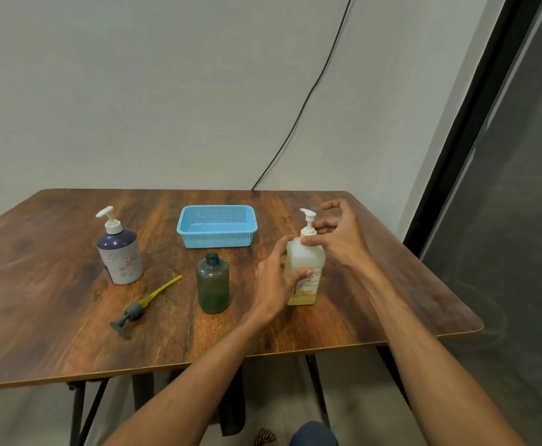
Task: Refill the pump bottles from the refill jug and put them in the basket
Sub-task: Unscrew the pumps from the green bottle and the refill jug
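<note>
Nearby, one basket (218,240), three bottles (305,257) — left fingers (302,274) grip one, right fingers (325,223) pinch pump (308,217).

Both forearms (198,381) are bare as far as the view reaches, as are the left hand (274,284) and right hand (340,236), and a knee (313,434) below wears dark blue cloth.

No legible text: label (309,283) on clear square bottle (305,258), sticker (131,259) on purple bottle (118,243) blurred.
</note>
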`<state>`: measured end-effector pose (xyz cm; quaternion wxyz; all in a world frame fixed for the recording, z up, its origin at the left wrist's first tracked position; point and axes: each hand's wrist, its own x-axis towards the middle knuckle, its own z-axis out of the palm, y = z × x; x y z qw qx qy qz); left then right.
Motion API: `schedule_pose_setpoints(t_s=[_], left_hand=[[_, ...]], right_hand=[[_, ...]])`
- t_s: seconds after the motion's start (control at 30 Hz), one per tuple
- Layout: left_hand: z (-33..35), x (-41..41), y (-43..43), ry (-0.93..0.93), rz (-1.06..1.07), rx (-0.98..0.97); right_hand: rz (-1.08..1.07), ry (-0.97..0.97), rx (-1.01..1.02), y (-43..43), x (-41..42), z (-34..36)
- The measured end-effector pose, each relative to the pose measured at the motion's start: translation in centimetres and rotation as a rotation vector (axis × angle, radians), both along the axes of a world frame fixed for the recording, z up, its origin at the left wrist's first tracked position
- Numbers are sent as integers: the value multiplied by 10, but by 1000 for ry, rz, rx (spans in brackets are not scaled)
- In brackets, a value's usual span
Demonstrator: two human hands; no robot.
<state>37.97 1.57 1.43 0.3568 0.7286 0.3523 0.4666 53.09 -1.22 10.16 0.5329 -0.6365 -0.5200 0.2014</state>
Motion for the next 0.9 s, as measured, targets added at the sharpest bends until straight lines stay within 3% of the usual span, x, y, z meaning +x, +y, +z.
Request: schedule_pose_setpoints(t_s=[0.13,0.33,0.53,0.8,0.9], left_hand=[[0,1,0,0,-2,-6],[2,0,-3,-19,-10,-18],[0,1,-3,-7,-3,-20],[3,-1,-5,-28,-17,-28],[2,0,-4,-12,-12,-31]], right_hand=[[59,109,-12,-4,3,-2],[-158,-73,63,5,-18,-8],[58,2,-13,4,3,-8],[-161,-158,102,2,-26,-9],[-83,-113,32,2,-18,-7]])
